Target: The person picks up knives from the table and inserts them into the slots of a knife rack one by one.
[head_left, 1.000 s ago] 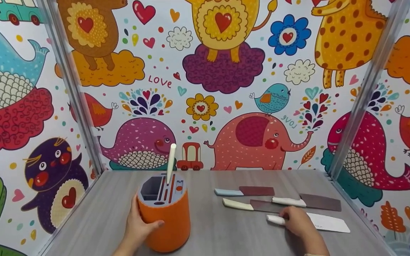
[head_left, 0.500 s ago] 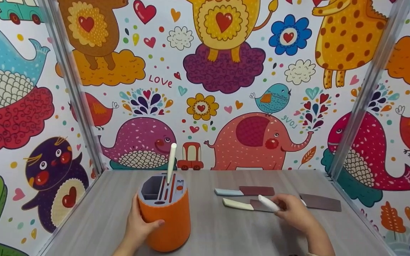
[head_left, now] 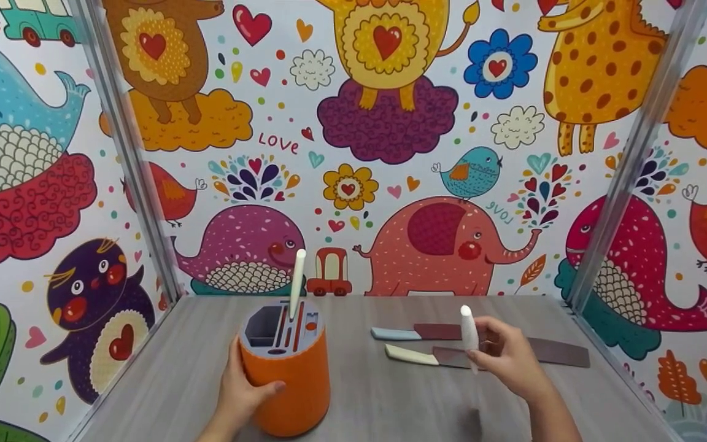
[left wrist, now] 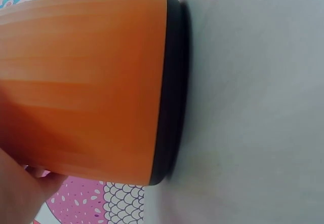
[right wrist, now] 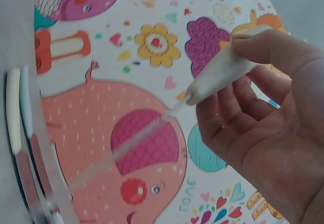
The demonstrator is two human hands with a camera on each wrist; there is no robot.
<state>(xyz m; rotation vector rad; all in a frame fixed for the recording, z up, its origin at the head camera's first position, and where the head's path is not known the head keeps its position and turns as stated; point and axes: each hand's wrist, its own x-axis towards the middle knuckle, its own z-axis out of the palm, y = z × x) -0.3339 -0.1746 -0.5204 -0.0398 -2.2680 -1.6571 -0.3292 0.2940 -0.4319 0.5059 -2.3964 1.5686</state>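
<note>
My left hand (head_left: 237, 393) holds the orange knife block (head_left: 292, 390) from its left side, thumb across the front. The block stands upright on the table, its dark base (left wrist: 171, 92) showing in the left wrist view. A cream handle (head_left: 297, 282) sticks up from one of its slots. To the right, my right hand (head_left: 513, 356) pinches a knife by its white handle (head_left: 467, 328), raised above the table. The handle is up, and the thin pale blade (right wrist: 126, 148) points down, seen nearly edge-on and blurred.
Behind the raised knife lie a blue-handled knife (head_left: 395, 333), a cream-handled knife (head_left: 410, 355) and a broad dark blade (head_left: 559, 353) partly hidden by my right hand. Patterned panels with metal posts (head_left: 614, 153) enclose the grey table (head_left: 384, 405) at the back and sides.
My right hand has lifted the white knife off the table, moved it slightly left and turned it from lying flat to handle-up. The left hand and block have stayed in place.
</note>
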